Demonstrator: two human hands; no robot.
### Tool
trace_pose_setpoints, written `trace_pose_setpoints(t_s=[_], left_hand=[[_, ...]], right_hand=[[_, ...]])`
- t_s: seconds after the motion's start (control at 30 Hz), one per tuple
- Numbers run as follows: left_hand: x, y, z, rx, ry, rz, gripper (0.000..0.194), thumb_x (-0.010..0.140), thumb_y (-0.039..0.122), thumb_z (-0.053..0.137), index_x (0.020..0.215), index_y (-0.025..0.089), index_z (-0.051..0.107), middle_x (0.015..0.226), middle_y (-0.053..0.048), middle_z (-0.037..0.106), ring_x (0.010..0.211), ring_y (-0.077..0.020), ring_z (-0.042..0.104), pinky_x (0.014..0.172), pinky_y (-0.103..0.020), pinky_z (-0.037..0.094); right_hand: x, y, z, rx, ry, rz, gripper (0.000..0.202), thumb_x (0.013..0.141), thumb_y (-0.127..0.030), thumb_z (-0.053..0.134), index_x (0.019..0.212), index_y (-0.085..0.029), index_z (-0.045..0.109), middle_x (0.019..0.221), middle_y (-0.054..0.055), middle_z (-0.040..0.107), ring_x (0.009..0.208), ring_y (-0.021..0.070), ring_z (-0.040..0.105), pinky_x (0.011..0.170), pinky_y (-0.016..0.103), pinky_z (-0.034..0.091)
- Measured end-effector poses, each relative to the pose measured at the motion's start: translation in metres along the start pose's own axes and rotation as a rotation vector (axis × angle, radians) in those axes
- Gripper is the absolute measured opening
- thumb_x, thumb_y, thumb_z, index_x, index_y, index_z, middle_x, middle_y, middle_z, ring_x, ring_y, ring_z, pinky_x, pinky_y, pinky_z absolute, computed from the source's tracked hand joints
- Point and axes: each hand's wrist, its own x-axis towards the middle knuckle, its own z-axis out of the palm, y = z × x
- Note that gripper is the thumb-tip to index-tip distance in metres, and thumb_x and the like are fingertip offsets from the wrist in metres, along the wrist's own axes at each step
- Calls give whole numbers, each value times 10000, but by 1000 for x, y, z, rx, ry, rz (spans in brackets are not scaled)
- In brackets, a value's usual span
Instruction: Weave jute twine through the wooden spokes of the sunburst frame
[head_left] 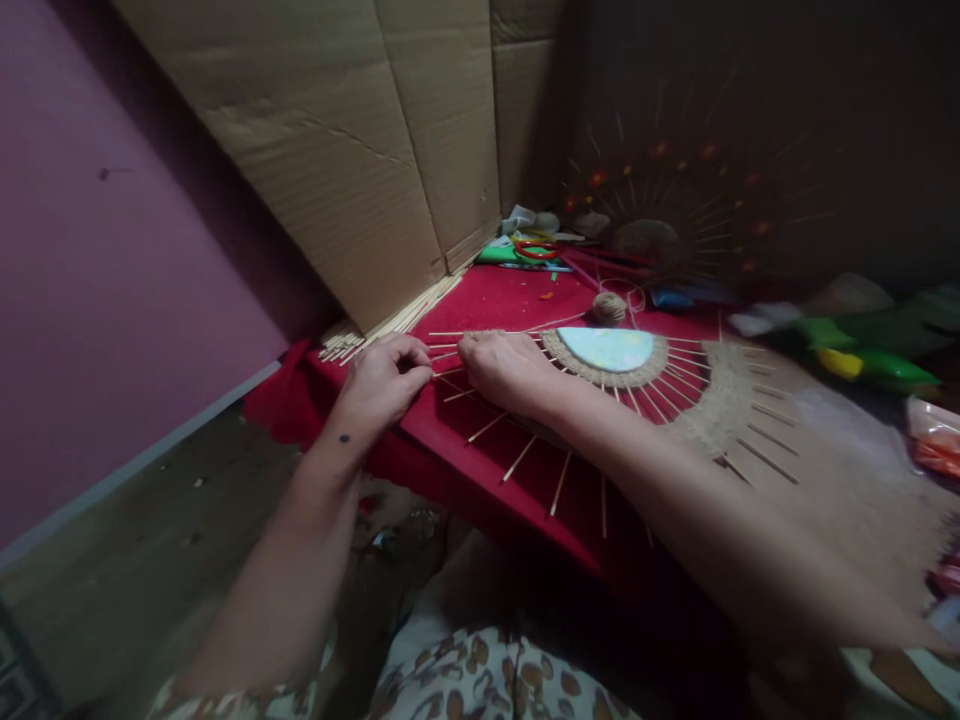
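A half-round fan of thin wooden sticks lies on a red cloth. Its middle is a pale blue half-disc edged with a woven twine band; a wider twine band runs farther out. My left hand is at the fan's left end, thumb and forefinger pinched at a stick's tip. Just right of it, my right hand is closed over the outer band's left part, fingertips hidden. A strand from the twine ball runs toward my right hand.
Cardboard stands behind a bundle of loose sticks at the left. Scissors with red handles lie at the back. Another stick fan with orange flowers leans in shadow. Plastic packets lie right. The red cloth's front edge faces me.
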Motion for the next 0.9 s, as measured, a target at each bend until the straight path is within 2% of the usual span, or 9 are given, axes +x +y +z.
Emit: trace_pose_setpoints(t_s=[0.1,0.27,0.43,0.53,0.73,0.9], left_hand=[[1,1,0,12,-53,34,86,667,211,519,625,183,588,788,-14,633,799,-164,580,815,-310,465],[-1,8,6,75,27,140,156,720,242,524,726,178,667,848,-38,554,804,-162,539,757,-310,452],[4,15,11,50,-157,281,144,719,200,511,719,177,653,803,-23,589,772,-151,539,727,-290,430],[7,20,16,62,-183,267,151,727,191,501,739,176,652,781,-15,585,725,-142,530,674,-272,418],[5,19,25,58,-121,248,149,735,192,508,754,171,654,783,-11,583,724,-137,534,674,-267,408],[9,15,25,-41,-54,202,133,726,230,539,739,169,656,778,-6,595,718,-128,530,674,-256,412]], right_hand=[[-3,-1,-3,15,-17,10,266,911,-181,384,986,-143,637,934,125,694,808,214,633,586,294,313],[-15,-3,-6,62,-35,-26,228,876,-153,416,956,-134,628,934,113,698,792,195,623,583,289,293],[-31,-4,-6,89,-47,-73,264,846,-123,417,1022,-129,614,965,125,687,780,185,601,608,288,316],[-36,-1,-4,134,-40,-77,240,807,-120,447,970,-127,623,945,120,685,773,188,594,619,288,327],[-40,8,12,431,130,-42,173,775,-88,456,849,-164,592,835,38,659,732,135,568,678,241,375],[-40,9,24,558,252,9,131,801,-102,479,819,-171,590,801,33,649,720,135,572,681,240,394]])
